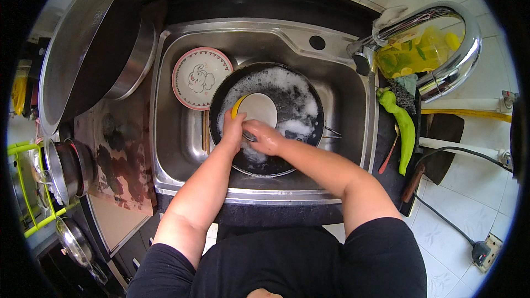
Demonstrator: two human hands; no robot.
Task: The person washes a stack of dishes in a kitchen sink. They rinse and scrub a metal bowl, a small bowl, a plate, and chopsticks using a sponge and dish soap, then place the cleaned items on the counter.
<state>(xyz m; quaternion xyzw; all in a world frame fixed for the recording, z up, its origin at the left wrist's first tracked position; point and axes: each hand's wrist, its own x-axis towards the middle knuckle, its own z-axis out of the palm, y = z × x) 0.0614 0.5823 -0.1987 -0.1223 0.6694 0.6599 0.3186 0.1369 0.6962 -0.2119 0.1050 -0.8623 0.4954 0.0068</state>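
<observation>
My left hand grips a small bowl, white inside and yellow outside, tilted over a black pan of sudsy water. Beside it, my right hand is closed at the bowl's lower edge; a small greyish thing shows at its fingers, too little to name. White foam floats in the pan, which sits in a steel sink. A pink-rimmed plate with an elephant drawing lies left of the pan. Under it, thin sticks like chopsticks rest in the sink.
A curved chrome faucet rises at the back right, near a container of yellow liquid. A long green pepper, a red-handled utensil and a cleaver are at right. A large wok and wet board stand left.
</observation>
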